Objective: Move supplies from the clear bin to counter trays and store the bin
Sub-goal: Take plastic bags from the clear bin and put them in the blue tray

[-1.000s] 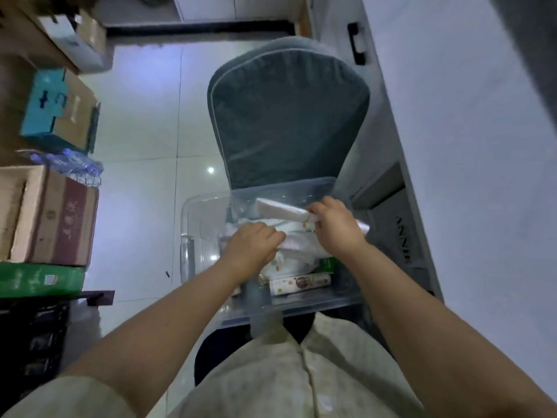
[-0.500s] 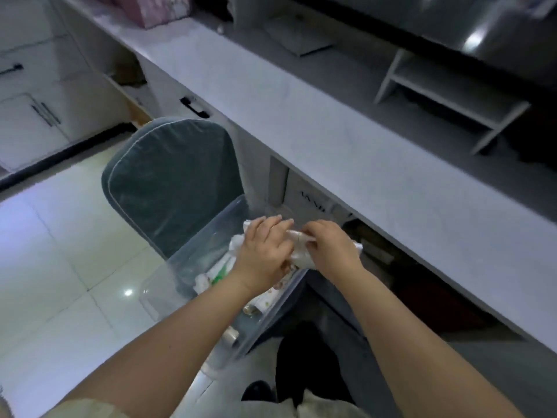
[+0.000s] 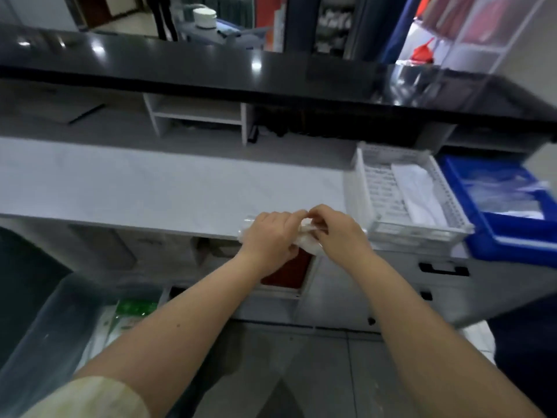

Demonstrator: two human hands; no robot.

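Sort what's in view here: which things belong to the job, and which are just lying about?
Job:
left hand and right hand, both holding a clear-wrapped packet
clear bin
white tray
blue tray

Lying about:
white shelf unit
black upper counter

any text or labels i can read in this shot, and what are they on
No text can be read in this frame.
Green and white packets in the clear bin: printing there, too blurred to read.
White packet held by the left hand and right hand: no legible text.
White tray and blue tray: no labels visible.
Red items in the clear rack: too blurred to tell.
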